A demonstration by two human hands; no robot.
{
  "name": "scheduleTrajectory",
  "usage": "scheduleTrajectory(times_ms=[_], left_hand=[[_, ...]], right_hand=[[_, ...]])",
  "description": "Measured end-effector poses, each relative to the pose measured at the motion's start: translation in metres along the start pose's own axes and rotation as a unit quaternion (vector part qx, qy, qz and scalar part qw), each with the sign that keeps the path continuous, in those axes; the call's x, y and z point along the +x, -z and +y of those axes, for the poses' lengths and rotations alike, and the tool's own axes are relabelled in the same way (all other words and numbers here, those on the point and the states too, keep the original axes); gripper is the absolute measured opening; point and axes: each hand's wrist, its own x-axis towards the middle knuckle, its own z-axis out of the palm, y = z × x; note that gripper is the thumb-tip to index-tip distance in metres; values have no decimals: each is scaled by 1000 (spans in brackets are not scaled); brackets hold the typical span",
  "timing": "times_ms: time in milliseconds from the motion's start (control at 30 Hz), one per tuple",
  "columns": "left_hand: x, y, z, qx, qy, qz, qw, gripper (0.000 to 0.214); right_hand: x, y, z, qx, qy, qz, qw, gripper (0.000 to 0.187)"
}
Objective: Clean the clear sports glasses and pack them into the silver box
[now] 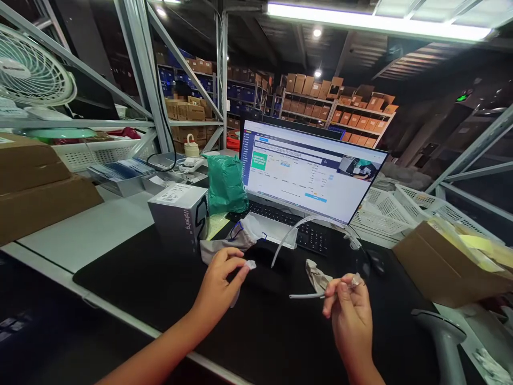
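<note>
My left hand [222, 280] pinches a small crumpled whitish piece [250, 264] between thumb and fingertips, above the black mat. My right hand [349, 310] is closed on a thin translucent tube [305, 295], whose cut end points left. A clear small part, too blurred to name, shows at its fingertips. Another length of tube [290, 231] arcs in front of the monitor; whether the two lengths join cannot be seen. A beige crumpled cloth or wrapper [317, 275] lies just behind my right hand. Beyond my left hand rests a grey drawstring pouch [248, 231] with blue cord.
A grey printed box [176, 222] and a green plastic bag [227, 184] stand at left. Behind are a keyboard [312, 235] and monitor [296, 166]. To the right are a mouse [375, 262], an open carton [444, 267] and a barcode scanner [444, 337].
</note>
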Motion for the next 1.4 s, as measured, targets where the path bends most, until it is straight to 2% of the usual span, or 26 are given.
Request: scheduleTrajectory(times_ms=[133, 233, 400, 567, 667, 900, 1400], left_hand=[[-2, -7, 18, -111, -17, -26, 993, 17], [-3, -10, 27, -145, -24, -36, 988, 15], [-3, -11, 30, -139, -25, -47, 989, 16], [-5, -10, 35, -141, -19, -57, 988, 16], [-5, -9, 35, -157, 8, -51, 986, 16], [-6, -9, 29, -158, 52, -52, 985, 18], [-8, -11, 32, -150, 36, -71, 985, 23]], right_hand=[[-8, -5, -2, 12, 19, -21, 1000, 23], [-11, -6, -5, 19, 37, -25, 999, 21], [-10, -4, -9, 34, 63, -13, 997, 17], [-13, -6, -8, 17, 74, -26, 997, 15], [-15, -6, -7, -1, 78, -41, 996, 15], [-16, -3, -10, 11, 82, -23, 996, 15], [-19, -4, -13, 5, 78, -28, 997, 14]])
